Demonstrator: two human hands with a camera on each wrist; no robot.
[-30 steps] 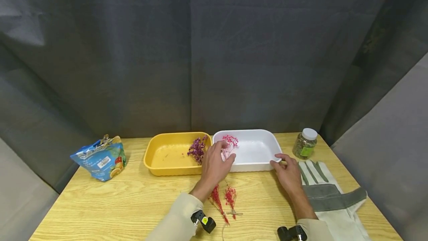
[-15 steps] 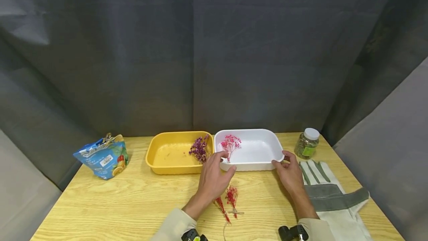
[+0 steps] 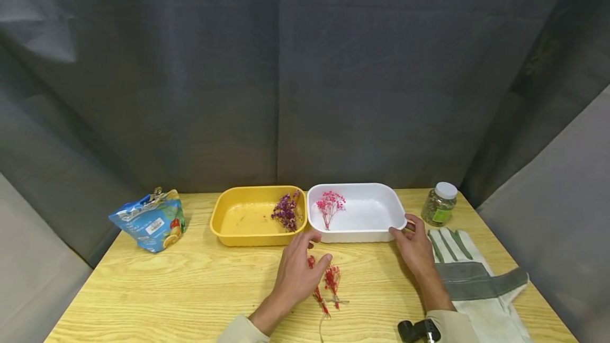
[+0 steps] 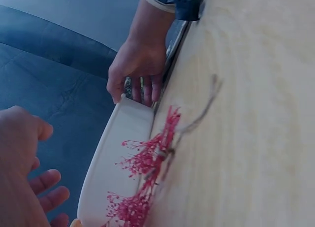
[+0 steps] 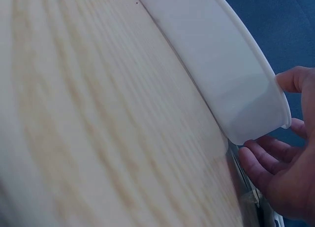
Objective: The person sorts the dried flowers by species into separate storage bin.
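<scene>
My right hand [image 3: 415, 245] holds the near right corner of the white tray [image 3: 369, 218]. In the right wrist view, its thumb lies on the rim while the fingers [image 5: 266, 160] touch the outer wall. A pink dried flower sprig [image 3: 330, 206] lies inside the white tray at its left end. My left hand [image 3: 296, 274] holds nothing, fingers relaxed, over the table in front of the trays. Two bunches of red dried flowers [image 3: 332, 278], tied with twine, lie beside and partly behind it. Purple dried flowers [image 3: 286, 211] rest in the yellow tray [image 3: 238, 221], right side.
Behind the right hand stands a jar [image 3: 439, 205] with a white lid. A grey and white work glove [image 3: 464, 277] lies along the table's right side. To the far left sits a blue bag [image 3: 154, 226] with a clip on top. Dark curtain [image 3: 305, 78] hangs behind the table.
My left hand has drawn back from the white tray toward the near left, leaving the pink sprig lying inside. The right hand stays on the tray's corner.
</scene>
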